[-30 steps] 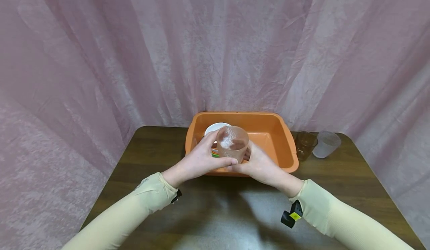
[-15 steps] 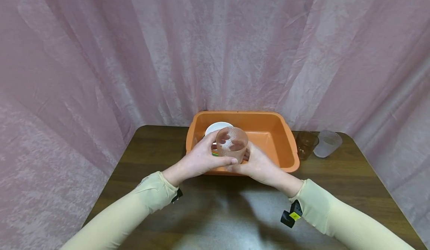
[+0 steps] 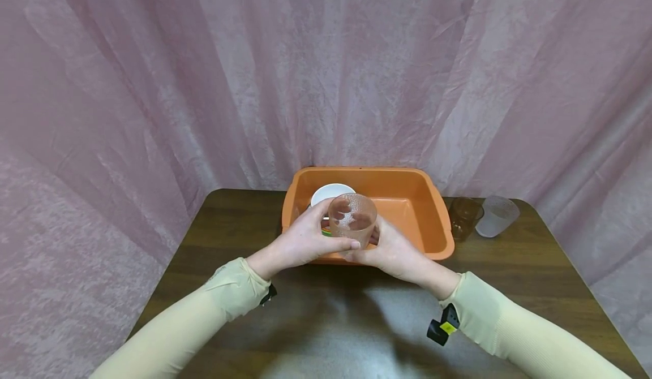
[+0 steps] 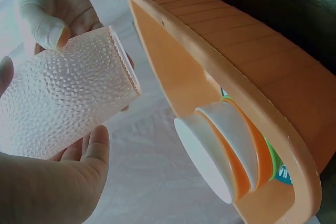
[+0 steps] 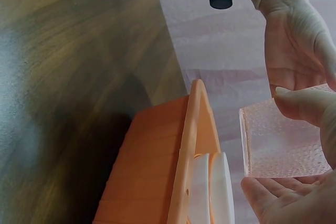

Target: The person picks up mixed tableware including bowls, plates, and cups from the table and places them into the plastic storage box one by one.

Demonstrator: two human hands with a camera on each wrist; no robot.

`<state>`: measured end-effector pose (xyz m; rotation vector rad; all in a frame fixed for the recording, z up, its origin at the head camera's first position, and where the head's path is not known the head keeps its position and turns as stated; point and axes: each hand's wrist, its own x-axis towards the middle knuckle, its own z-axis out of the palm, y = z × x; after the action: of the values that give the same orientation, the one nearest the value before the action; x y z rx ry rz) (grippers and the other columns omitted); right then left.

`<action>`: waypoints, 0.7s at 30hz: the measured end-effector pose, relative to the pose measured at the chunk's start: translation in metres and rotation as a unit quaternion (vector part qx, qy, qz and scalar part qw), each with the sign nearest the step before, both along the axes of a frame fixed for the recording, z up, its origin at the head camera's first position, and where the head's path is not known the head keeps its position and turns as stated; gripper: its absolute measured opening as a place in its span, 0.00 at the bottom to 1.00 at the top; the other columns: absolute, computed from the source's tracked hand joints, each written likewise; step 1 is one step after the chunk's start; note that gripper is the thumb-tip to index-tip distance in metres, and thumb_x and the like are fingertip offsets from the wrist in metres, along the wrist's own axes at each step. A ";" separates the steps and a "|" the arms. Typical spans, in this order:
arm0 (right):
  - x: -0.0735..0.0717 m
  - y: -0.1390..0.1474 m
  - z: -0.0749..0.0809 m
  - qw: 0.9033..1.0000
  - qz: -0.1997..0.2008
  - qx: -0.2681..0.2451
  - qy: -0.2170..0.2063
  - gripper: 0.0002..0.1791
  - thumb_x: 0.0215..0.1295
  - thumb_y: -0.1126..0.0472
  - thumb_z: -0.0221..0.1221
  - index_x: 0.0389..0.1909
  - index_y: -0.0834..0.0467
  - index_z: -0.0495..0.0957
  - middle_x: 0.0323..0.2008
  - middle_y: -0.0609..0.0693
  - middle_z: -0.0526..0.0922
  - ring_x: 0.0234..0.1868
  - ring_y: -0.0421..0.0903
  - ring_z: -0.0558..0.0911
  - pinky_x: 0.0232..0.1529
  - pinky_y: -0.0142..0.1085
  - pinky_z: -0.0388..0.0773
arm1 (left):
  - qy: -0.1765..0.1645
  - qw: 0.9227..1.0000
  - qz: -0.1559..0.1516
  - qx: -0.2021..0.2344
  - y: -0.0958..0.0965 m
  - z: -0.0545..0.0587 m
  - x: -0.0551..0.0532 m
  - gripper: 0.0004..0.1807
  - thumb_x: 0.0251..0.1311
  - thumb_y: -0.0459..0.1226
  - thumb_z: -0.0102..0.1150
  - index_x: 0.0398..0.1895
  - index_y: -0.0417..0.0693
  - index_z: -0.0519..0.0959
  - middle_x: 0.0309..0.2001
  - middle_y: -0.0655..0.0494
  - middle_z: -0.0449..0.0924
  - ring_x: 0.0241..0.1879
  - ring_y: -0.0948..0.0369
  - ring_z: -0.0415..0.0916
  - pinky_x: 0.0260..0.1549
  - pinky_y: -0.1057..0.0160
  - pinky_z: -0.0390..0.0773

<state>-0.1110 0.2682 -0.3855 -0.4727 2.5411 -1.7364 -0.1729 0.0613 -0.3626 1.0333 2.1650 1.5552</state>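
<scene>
A clear, pinkish tumbler with a pebbled surface is held between both hands over the near side of an orange basin. My left hand grips it from the left, thumb across the near side. From the right, my right hand holds it low down, its fingers partly hidden behind the tumbler. The left wrist view shows the tumbler apart from the basin. Inside the basin at the left are stacked white bowls with orange and green edges, partly covered by my left hand in the head view.
On the table, right of the basin, stand a brown see-through tumbler and a frosted clear tumbler, side by side. A pink curtain hangs behind the table.
Both hands keep the tumbler at nearly the same spot. Slightly more of the white bowl shows behind it.
</scene>
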 end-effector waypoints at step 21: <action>0.017 0.024 0.004 0.978 -0.049 0.174 0.100 0.52 0.54 0.51 0.78 0.77 0.49 0.60 0.70 0.46 0.71 0.71 0.48 0.69 0.68 0.53 0.68 | 0.016 1.000 -0.006 -0.017 0.006 0.000 -0.001 0.43 0.51 0.46 0.81 0.70 0.50 0.69 0.64 0.58 0.73 0.59 0.54 0.76 0.59 0.53 0.76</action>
<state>-0.0940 0.2926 -0.3810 -0.5311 2.9732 -1.2779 -0.1740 0.0674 -0.3627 1.0668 2.1942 1.5009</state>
